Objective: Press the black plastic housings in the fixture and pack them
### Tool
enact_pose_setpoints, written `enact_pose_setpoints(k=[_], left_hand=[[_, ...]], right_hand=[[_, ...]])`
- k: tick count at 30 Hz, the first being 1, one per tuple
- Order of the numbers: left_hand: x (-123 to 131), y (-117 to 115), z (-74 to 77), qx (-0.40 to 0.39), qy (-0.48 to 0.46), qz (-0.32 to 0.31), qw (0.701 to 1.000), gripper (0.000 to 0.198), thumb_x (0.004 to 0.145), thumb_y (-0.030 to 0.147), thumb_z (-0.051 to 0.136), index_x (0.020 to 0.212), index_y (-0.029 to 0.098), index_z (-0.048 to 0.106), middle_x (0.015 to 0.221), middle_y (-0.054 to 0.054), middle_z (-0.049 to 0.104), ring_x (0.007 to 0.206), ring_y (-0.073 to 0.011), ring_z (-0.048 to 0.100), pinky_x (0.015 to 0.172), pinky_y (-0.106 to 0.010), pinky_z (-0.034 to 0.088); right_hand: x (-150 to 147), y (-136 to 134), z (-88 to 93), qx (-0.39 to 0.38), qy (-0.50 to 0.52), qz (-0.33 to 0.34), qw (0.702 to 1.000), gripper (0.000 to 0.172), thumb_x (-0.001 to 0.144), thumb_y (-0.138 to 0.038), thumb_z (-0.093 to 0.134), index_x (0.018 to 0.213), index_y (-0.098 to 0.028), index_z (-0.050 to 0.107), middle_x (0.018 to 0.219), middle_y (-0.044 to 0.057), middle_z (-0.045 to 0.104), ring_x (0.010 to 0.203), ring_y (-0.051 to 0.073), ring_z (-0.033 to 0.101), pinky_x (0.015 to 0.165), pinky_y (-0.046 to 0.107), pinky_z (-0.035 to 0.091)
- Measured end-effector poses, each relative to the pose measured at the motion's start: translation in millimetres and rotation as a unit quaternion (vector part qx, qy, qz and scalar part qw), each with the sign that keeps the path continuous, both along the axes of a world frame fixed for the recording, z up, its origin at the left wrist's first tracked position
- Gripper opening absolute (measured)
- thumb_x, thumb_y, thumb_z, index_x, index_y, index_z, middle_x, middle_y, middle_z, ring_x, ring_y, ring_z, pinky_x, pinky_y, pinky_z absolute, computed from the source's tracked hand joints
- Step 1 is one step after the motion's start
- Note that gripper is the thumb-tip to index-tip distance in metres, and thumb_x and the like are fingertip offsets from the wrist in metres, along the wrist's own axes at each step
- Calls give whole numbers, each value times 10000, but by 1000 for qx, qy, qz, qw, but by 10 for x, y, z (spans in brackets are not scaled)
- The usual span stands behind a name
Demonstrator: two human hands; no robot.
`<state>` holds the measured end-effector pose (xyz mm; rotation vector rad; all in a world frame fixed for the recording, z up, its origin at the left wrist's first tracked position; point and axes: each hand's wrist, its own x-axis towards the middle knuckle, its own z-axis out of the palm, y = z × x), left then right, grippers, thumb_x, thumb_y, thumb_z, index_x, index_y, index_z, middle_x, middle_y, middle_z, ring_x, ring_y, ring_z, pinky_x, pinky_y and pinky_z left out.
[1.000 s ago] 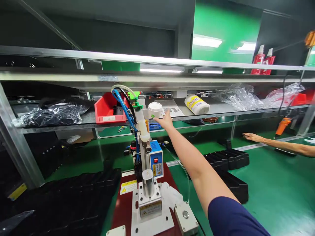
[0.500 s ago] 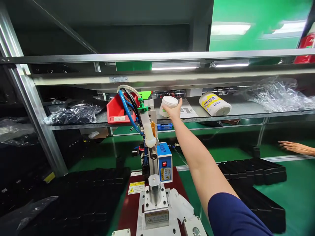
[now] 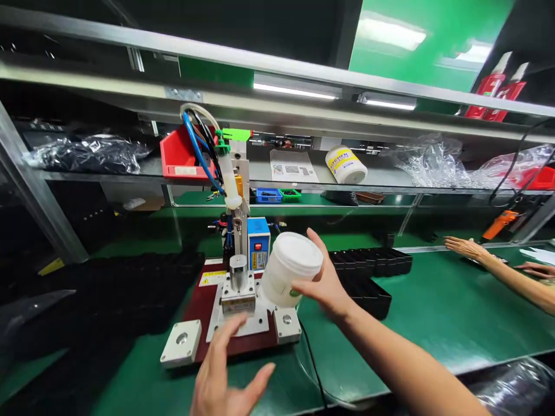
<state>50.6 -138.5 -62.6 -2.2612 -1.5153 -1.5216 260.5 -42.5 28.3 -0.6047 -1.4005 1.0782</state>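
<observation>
White jar (image 3: 289, 268): centre of the frame, tilted, in front of the small press machine (image 3: 239, 271) and above the green surface (image 3: 455, 306).
Change: half a second ago the jar was up at the shelf (image 3: 390, 182) in the upper middle; it has come down off it, and the left hand has entered at the bottom.
Right hand (image 3: 323, 283): arm stretched in from lower right, grip closed round the jar's side, thumb up by the lid.
Left hand (image 3: 225, 375): bottom centre, blurred, fingers spread wide, grip empty, below the jar.
Co-worker's hands (image 3: 468, 248): right edge, resting over the surface.
</observation>
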Motion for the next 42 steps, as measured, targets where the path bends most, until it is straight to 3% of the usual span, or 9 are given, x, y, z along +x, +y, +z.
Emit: enact_pose_setpoints(k=[4, 8, 11, 13, 17, 19, 22, 27, 42], left_hand=[[330, 272, 239, -178, -115, -91, 973, 1277, 482, 380, 881, 1489, 263, 104, 1438, -140, 423, 1281, -351, 456, 1006, -518, 472], [442, 244, 225, -276, -261, -200, 903, 1063, 553, 311, 833, 1441, 285, 249, 1336, -80, 539, 1205, -273, 533, 1002, -418, 474], [444, 154, 94, -289, -276, -178, 900, 873, 596, 331, 797, 1358, 258, 378, 1262, -70, 589, 1131, -257, 578, 955, -388, 499], [431, 114, 10, -297, -256, -144, 909, 805, 613, 369, 782, 1317, 240, 413, 1217, -73, 614, 1095, -263, 596, 917, -394, 516], [399, 82, -110, -252, -147, -43, 956, 852, 575, 372, 786, 1319, 244, 392, 1213, -89, 611, 1079, -300, 603, 886, -445, 529], [369, 78, -159, -173, -83, -7, 981, 848, 581, 349, 768, 1325, 236, 377, 1220, -104, 601, 1075, -310, 604, 870, -452, 536], [289, 81, -207, -62, 6, 32, 998, 794, 632, 317, 723, 1334, 208, 367, 1210, -121, 596, 1055, -311, 610, 845, -450, 543], [125, 91, -194, -2, 99, 45, 994, 742, 692, 297, 684, 1348, 163, 363, 1212, -135, 594, 1067, -309, 602, 851, -443, 535], [20, 29, -244, -45, 104, -25, 993, 771, 658, 241, 653, 1364, 177, 351, 1259, -102, 574, 1118, -253, 567, 913, -404, 492]], right_hand=[[-111, -533, -355, -48, -2, 46, 998, 1171, 566, -293, 883, 1464, -237, 135, 1377, 139, 485, 1291, 273, 452, 1135, 466, 274], [-149, -670, -587, -128, -19, 23, 991, 1205, 562, -373, 887, 1477, -236, 115, 1386, 141, 473, 1294, 282, 445, 1131, 479, 280], [-49, -665, -670, -132, -85, 47, 986, 1179, 565, -470, 872, 1483, -247, 166, 1445, 141, 406, 1341, 294, 380, 1119, 491, 296], [54, -667, -648, -82, -168, 11, 982, 982, 635, -502, 827, 1439, -262, 316, 1487, 125, 342, 1375, 301, 314, 1105, 501, 304], [163, -716, -493, 89, -304, -50, 947, 256, 848, -398, 668, 1062, -258, 656, 1306, 79, 523, 1289, 262, 401, 1078, 467, 320], [135, -737, -435, 137, -339, -30, 930, 109, 881, -331, 630, 923, -243, 676, 1073, 68, 617, 1120, 239, 511, 988, 438, 398], [55, -737, -395, 143, -376, -10, 915, 76, 886, -263, 616, 851, -216, 664, 869, 48, 634, 924, 218, 556, 857, 404, 443], [-19, -700, -343, 138, -409, 50, 901, 87, 844, -146, 604, 772, -189, 628, 786, 18, 651, 805, 177, 572, 796, 343, 444], [-69, -662, -382, 141, -431, 124, 883, 152, 688, -28, 563, 732, -172, 584, 745, 14, 602, 724, 150, 544, 684, 272, 450]])
